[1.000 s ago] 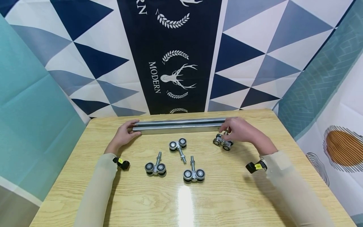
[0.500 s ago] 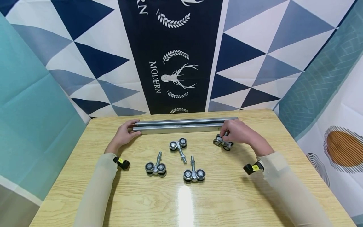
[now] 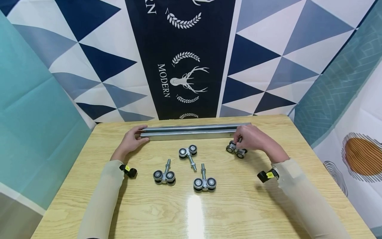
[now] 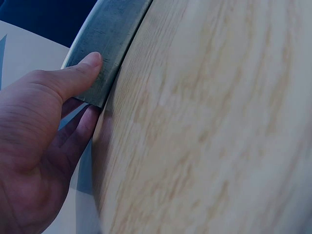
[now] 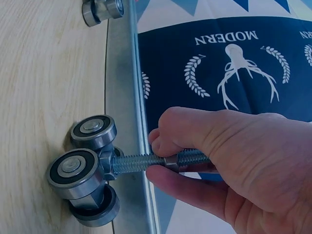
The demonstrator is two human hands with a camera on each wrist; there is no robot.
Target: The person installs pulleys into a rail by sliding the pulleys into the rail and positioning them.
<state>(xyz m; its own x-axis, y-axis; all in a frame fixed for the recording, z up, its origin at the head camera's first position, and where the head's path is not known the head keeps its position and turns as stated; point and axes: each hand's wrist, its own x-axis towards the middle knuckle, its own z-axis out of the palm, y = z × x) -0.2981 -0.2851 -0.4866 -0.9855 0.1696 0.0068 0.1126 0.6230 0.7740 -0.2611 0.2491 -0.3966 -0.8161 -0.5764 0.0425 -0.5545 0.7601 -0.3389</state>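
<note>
A silver metal rail with a slot along its top lies across the back of the table. My left hand holds its left end. In the left wrist view the thumb presses the rail's front face, with fingers behind and below the end. Close in front of the right end stands a roller trolley with several bearing wheels. My right hand pinches its threaded bolt near the nut, thumb on one side and fingers on the other, wheels down on the table.
Three similar trolleys lie on the wooden table: one at the left, another nearer the rail, a third nearest me. Behind the table's back edge hangs a patterned cloth.
My right hand has lowered its fingers and taken hold of the trolley's bolt. That trolley has shifted very slightly right. The left hand and rail stay put.
</note>
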